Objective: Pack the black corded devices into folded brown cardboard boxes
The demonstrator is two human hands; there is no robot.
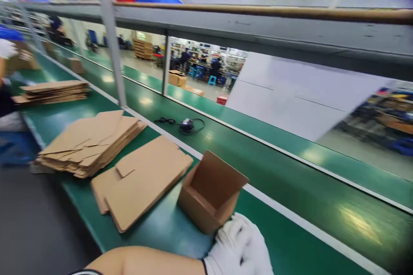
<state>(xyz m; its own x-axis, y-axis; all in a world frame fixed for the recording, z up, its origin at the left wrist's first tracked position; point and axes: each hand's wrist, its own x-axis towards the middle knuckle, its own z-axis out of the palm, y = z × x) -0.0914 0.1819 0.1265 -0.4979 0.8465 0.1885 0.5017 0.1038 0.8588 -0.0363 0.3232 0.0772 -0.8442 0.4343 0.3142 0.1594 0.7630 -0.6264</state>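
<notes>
My left hand, in a white glove, reaches in from the bottom edge with its forearm slanting from the left. Its fingers are bent and closed at the near right corner of a small brown cardboard box. This box stands upright on the green work surface, its lid flap raised and its inside showing. To the left of it lie flat cardboard blanks in a low stack. Beyond them, a thicker pile of folded blanks is fanned out. My right hand cannot be made out.
Along the bench runs a green conveyor belt, with a black cabled device on it. A metal post and an overhead shelf border the bench. Farther left are more flat cartons and a co-worker's gloved hand.
</notes>
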